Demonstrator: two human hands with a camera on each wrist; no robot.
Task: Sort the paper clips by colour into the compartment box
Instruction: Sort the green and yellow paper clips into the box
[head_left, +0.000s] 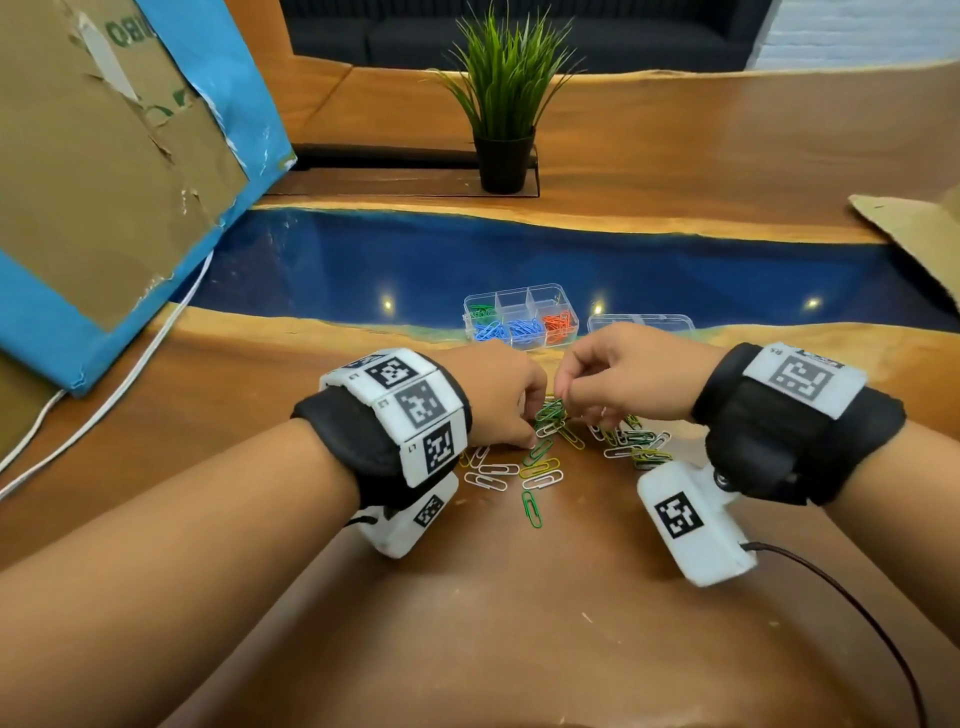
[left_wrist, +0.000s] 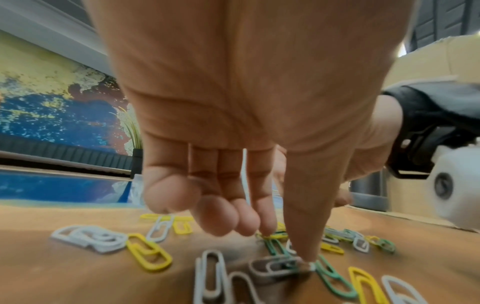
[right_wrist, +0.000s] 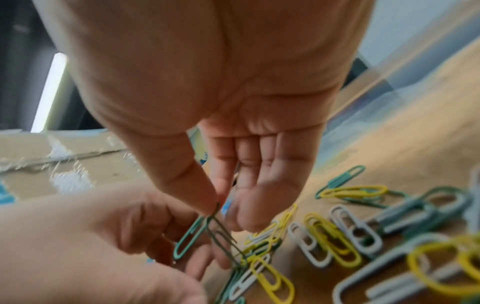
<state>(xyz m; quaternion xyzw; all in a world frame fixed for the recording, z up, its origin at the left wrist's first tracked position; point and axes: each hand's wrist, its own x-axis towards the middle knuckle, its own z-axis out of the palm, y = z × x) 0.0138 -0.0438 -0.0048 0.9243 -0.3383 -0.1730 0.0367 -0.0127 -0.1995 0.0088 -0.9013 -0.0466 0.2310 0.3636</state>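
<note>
Your right hand (right_wrist: 233, 144) pinches green paper clips (right_wrist: 197, 232) over the pile (head_left: 582, 441) on the worktop (head_left: 519, 623); your left hand (left_wrist: 233, 123) pins a white clip (left_wrist: 280, 267). Lift slowly, shake tangles free, then carry to the compartment box (head_left: 519, 319).

Both forearms reached in from the lower corners of the head view and met near the centre of the frame, each wrist wrapped in a black band with white marker blocks. The left hand (head_left: 498, 395) was turned palm down, its fingers curled downward and its thumb (left_wrist: 306, 236) pointing straight down with its tip pressing low. The right hand (head_left: 623, 379) hovered just beside it, thumb (right_wrist: 187, 181) and forefinger closed in a fine pinching grip, the other fingers loosely bent beneath the palm.
</note>
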